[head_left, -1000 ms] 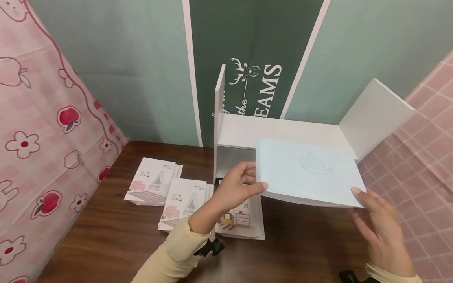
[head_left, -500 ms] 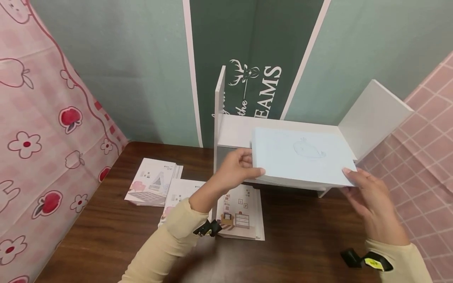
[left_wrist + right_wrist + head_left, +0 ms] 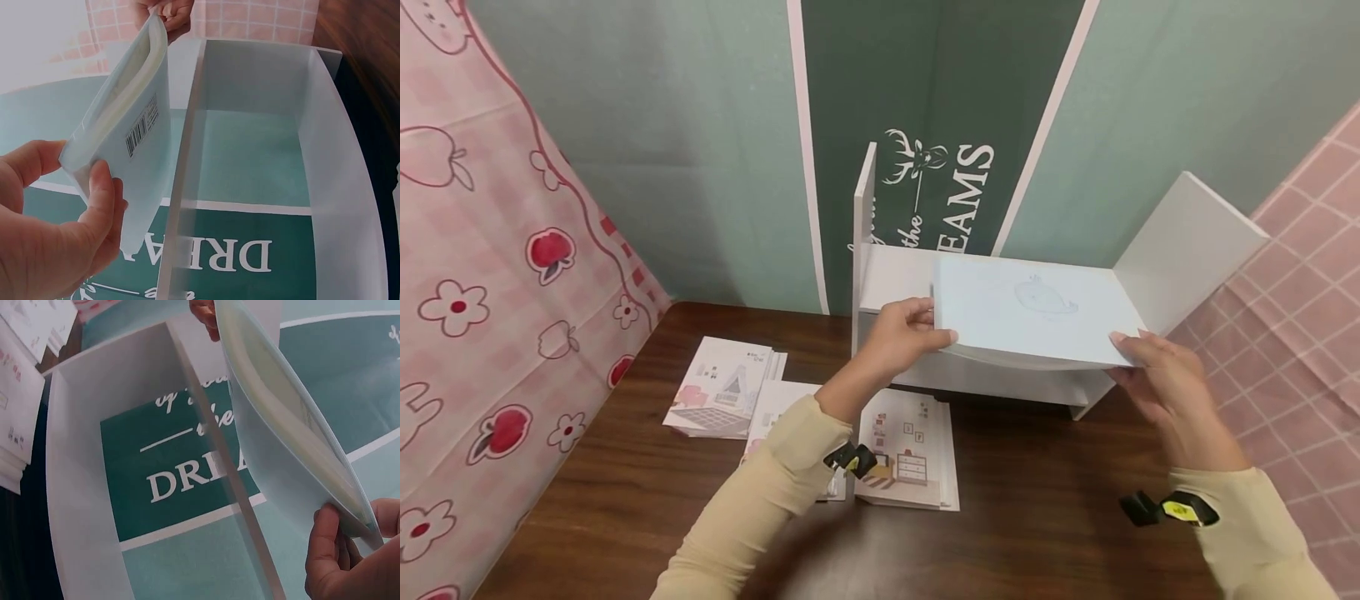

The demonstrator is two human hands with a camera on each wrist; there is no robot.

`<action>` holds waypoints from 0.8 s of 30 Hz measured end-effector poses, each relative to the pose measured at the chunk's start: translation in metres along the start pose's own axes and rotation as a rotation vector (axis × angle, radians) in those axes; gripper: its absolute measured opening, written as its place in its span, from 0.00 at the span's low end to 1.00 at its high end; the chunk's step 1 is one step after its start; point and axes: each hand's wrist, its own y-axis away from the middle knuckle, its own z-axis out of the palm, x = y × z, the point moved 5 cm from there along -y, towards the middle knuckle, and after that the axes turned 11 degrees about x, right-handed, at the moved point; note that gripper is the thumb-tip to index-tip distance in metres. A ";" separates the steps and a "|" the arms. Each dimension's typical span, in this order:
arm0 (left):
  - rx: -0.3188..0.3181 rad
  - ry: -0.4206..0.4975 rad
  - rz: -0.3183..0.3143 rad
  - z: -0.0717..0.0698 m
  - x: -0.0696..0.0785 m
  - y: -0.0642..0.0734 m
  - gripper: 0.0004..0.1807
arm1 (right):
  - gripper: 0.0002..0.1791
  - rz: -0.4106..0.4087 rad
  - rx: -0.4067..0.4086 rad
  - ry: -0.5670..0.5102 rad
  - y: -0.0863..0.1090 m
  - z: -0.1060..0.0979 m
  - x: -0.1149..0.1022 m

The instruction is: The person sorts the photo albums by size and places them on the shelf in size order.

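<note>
A pale blue notebook with a faint whale drawing on its upper cover is held level over the upper board of the white desktop shelf. My left hand pinches its left near corner, thumb on top and fingers beneath. At the right near corner, my right hand grips it the same way. The left wrist view shows a barcode on the underside of the notebook, beside the fingers of the left hand. Between the covers, the pages of the notebook sag in the right wrist view.
Upright side panels bound the shelf at both ends. On the brown table, left of the shelf's front, lie several illustrated booklets in stacks: a far-left stack, a middle stack partly behind my forearm, and a right stack.
Both hands have carried the notebook away from me and slightly left, from in front of the shelf to over its upper board. The booklet stacks have stayed put.
</note>
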 end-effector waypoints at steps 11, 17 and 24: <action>0.070 -0.096 0.011 -0.001 0.001 -0.021 0.32 | 0.08 -0.018 0.036 0.225 -0.023 0.011 -0.006; 0.097 -0.147 0.019 -0.003 0.004 -0.036 0.31 | 0.19 -0.019 0.041 0.299 -0.036 0.019 -0.009; 0.104 -0.197 0.037 -0.004 0.004 -0.047 0.30 | 0.39 -0.058 0.092 0.549 -0.048 0.024 -0.010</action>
